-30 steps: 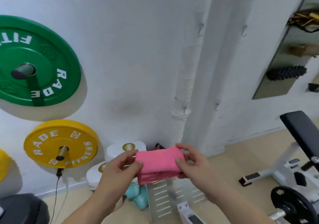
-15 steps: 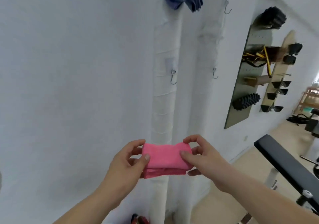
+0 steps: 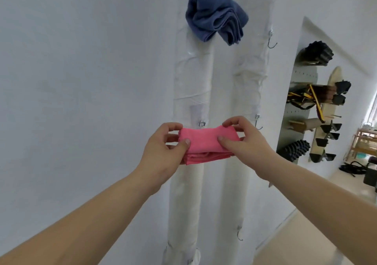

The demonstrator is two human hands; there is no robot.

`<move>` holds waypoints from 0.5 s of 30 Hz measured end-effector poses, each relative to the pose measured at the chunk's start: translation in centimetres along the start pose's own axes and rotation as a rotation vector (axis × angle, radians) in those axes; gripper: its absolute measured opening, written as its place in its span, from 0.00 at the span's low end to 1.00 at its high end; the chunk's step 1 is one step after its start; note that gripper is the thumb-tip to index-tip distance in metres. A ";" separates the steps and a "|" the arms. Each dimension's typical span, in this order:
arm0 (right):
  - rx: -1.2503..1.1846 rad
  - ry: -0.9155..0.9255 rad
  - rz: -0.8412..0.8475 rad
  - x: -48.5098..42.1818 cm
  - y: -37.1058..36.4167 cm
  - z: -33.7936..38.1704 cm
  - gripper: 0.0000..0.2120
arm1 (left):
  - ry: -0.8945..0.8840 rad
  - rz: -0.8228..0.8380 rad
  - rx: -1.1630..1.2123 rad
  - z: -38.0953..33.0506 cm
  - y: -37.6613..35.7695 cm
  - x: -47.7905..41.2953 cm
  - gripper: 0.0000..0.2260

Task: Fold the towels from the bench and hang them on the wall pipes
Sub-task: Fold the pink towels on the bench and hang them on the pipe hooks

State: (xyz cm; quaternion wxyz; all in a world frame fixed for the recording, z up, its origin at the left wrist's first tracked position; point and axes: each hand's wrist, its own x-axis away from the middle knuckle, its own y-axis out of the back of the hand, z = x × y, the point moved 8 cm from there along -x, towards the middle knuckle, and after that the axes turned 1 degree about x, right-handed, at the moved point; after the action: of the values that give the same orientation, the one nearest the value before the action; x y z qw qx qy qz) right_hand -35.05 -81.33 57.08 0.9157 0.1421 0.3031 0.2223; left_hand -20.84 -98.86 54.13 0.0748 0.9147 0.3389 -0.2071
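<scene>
Left grip [image 3: 161, 152], right grip [image 3: 247, 142]: towel [image 3: 204, 141] ends

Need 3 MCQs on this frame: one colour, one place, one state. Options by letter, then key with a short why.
1. The towel gripped by the left hand and right hand is: A) green B) pink C) white
2. The blue towel sits: A) on the wall pipes, above the hands B) on the pipes, below the hands C) between the hands
3. The pink towel is: A) spread open flat B) folded into a compact stack C) rolled into a tube
Key: 1 B, the cloth between both hands is pink; 2 A, it bunches high on the pipes; 3 B, layered edges show along its lower side.
</scene>
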 end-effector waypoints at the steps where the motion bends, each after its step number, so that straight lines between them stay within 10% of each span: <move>1: 0.009 0.051 -0.025 -1.3 0.4 0.1 0.12 | -0.009 -0.014 0.010 -0.4 -0.6 -0.8 0.14; 11: 0.052 0.088 0.090 -7.7 -2.5 -4.6 0.10 | 0.052 -0.214 0.018 4.4 -2.1 -4.4 0.10; 15: 0.242 0.134 0.161 -8.4 -3.4 -4.7 0.25 | -0.366 -0.249 -0.556 1.7 -2.7 -4.2 0.13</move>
State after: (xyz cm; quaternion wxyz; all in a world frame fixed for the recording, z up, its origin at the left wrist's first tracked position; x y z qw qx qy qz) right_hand -42.88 -87.79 56.24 0.8489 0.2602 0.3757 0.2656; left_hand -26.03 -99.71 54.40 0.3546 0.7587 0.4722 -0.2750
